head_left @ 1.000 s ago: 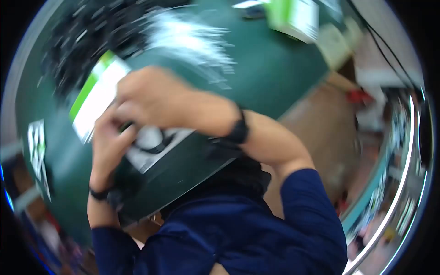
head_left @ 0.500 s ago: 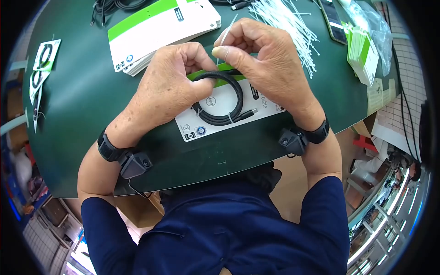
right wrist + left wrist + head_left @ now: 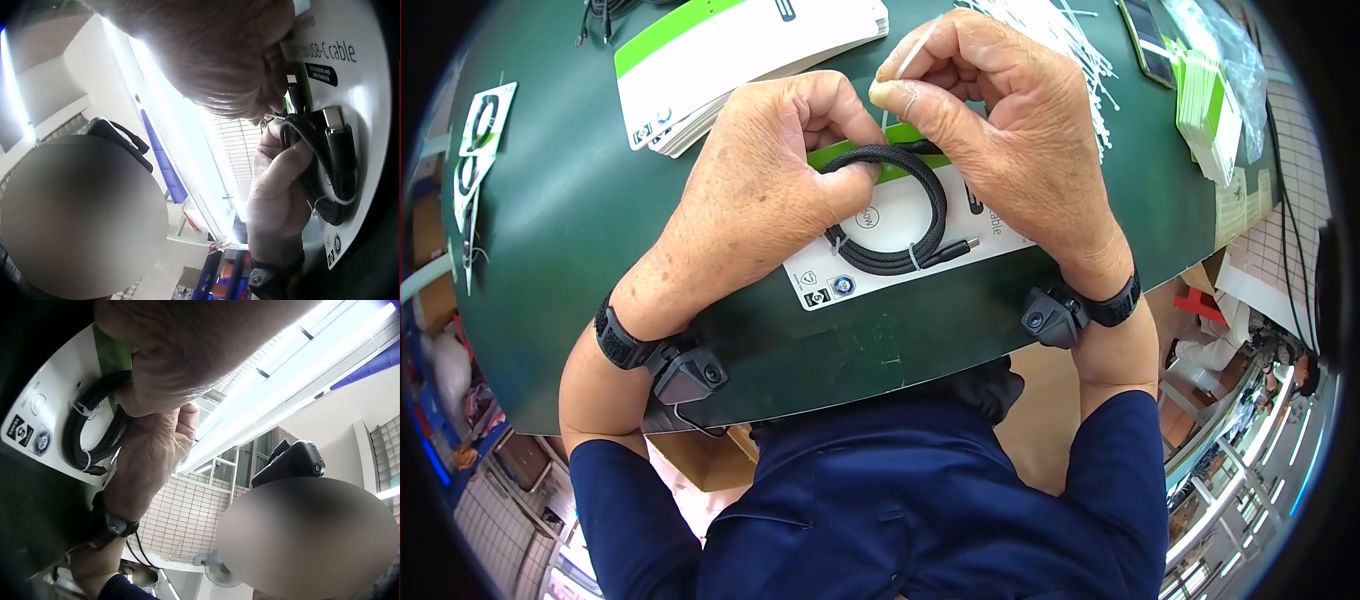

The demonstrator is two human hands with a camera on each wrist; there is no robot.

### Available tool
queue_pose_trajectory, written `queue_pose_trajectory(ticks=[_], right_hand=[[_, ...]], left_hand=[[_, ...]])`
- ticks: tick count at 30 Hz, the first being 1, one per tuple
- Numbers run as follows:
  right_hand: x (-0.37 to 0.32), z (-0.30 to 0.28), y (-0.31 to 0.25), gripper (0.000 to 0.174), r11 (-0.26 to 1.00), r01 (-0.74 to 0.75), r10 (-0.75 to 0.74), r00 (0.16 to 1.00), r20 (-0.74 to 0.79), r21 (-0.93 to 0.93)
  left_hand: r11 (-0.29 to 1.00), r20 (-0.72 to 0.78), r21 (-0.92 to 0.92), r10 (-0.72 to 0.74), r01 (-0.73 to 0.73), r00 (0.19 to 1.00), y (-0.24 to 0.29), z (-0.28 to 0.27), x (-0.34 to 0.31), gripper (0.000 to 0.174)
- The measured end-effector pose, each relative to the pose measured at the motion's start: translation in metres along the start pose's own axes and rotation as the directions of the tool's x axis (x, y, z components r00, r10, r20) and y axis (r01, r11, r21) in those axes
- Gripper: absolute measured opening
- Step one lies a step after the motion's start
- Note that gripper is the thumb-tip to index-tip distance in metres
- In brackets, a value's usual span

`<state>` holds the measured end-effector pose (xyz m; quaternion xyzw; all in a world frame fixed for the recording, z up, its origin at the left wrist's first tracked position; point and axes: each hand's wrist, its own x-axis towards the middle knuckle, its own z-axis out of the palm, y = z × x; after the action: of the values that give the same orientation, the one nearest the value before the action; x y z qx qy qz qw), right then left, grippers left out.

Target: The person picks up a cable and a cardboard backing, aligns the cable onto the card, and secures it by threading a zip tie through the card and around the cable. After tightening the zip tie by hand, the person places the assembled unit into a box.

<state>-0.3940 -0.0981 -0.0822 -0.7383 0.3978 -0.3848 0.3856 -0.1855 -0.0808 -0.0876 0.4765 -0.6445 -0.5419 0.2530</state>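
In the head view, my left hand [image 3: 755,180] holds a coiled black braided USB-C cable [image 3: 936,205] against a white and green card [image 3: 810,280], its thumb over the coil. Thin ties bind the coil, and a metal plug [image 3: 334,117] shows in the right wrist view. My right hand [image 3: 1030,130], at the card's upper edge, pinches a thin white cable tie [image 3: 917,50] between thumb and forefinger. The tie runs down to the green strip beside the left fingertips, where its lower end is hidden.
Behind my left hand lies a stack of cards [image 3: 700,75], with black cables [image 3: 605,15] beyond. Loose white cable ties [image 3: 1090,60] spread behind my right hand. Farther right are a phone [image 3: 1148,40], more cards [image 3: 1212,115] and a clear plastic bag [image 3: 1235,70].
The view was blurred and turned one second ago, with the hands close together. Over the last half second my right hand has risen slightly with the tie; the left keeps its hold.
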Motion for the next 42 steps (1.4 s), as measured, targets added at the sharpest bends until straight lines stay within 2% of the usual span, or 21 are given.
queue_pose_trajectory(ticks=[2,4,5,9,10,12,13,14,17,20,22,25,28,33,36,42], right_hand=[[0.000,0.001,0.005,0.005,0.997,0.066,-0.066,0.998,-0.001,-0.035],[0.001,0.000,0.007,0.006,0.978,0.185,-0.186,0.982,-0.005,-0.101],[0.002,-0.002,0.005,0.006,0.976,0.190,-0.190,0.982,0.004,-0.104],[0.002,-0.009,-0.008,0.013,0.919,0.297,-0.268,0.953,0.139,-0.259],[0.000,-0.008,-0.009,0.016,0.952,0.254,-0.233,0.963,0.136,-0.170],[-0.003,-0.006,-0.010,0.021,0.988,0.153,-0.153,0.979,0.135,0.013],[-0.003,-0.007,-0.011,0.021,0.988,0.153,-0.153,0.978,0.140,0.012],[-0.003,-0.010,-0.012,0.024,0.993,0.112,-0.117,0.976,0.183,0.036],[-0.002,-0.020,-0.014,0.029,0.997,0.028,-0.048,0.961,0.271,0.078],[-0.002,-0.026,-0.016,0.030,0.982,-0.052,-0.006,0.954,0.301,0.184],[-0.003,-0.027,-0.015,0.030,0.982,-0.054,-0.003,0.953,0.303,0.180],[-0.004,-0.028,-0.015,0.029,0.984,-0.057,0.003,0.953,0.304,0.171],[-0.005,-0.022,-0.019,0.024,0.996,0.019,-0.038,0.974,0.223,0.086],[-0.008,-0.011,-0.019,0.025,0.994,0.106,-0.101,0.986,0.132,-0.027],[-0.008,-0.007,-0.014,0.026,0.939,0.296,-0.289,0.955,0.062,-0.173],[-0.013,-0.009,-0.018,0.033,0.898,0.379,-0.369,0.925,0.087,-0.225]], left_hand=[[1.000,-0.005,-0.010,-0.001,0.001,1.000,-0.002,0.001,0.000,0.016],[0.995,-0.052,-0.079,0.058,-0.062,0.997,-0.007,0.005,0.000,0.013],[0.989,-0.079,-0.114,0.086,-0.094,0.993,-0.008,0.007,0.000,0.012],[0.987,-0.100,-0.118,0.093,-0.104,0.991,-0.010,0.007,0.000,0.015],[0.986,-0.109,-0.125,0.094,-0.107,0.990,-0.008,0.006,0.000,0.015],[0.999,-0.037,0.022,0.045,-0.044,0.998,0.000,-0.002,-0.001,0.019],[0.995,-0.002,0.098,0.016,-0.016,1.000,0.002,-0.004,-0.001,0.022],[0.995,-0.005,0.095,0.017,-0.016,1.000,0.001,-0.003,-0.001,0.022],[0.951,-0.038,-0.304,0.048,-0.057,0.998,-0.001,0.004,-0.001,0.020],[0.972,-0.045,-0.216,0.085,-0.093,0.995,-0.006,0.004,0.000,0.020],[0.979,-0.046,-0.174,0.104,-0.111,0.993,-0.006,0.002,0.000,0.020],[0.992,0.008,-0.123,0.026,-0.025,1.000,-0.001,-0.001,0.000,0.012],[0.992,-0.003,-0.115,0.041,-0.041,0.999,-0.004,-0.002,-0.001,0.012],[0.991,-0.023,-0.129,0.035,-0.038,0.999,-0.004,-0.002,-0.001,0.013],[0.984,-0.013,-0.177,-0.002,0.000,1.000,-0.004,-0.004,0.000,0.014],[0.968,-0.003,-0.247,-0.033,0.031,0.999,-0.004,-0.006,0.000,0.015]])
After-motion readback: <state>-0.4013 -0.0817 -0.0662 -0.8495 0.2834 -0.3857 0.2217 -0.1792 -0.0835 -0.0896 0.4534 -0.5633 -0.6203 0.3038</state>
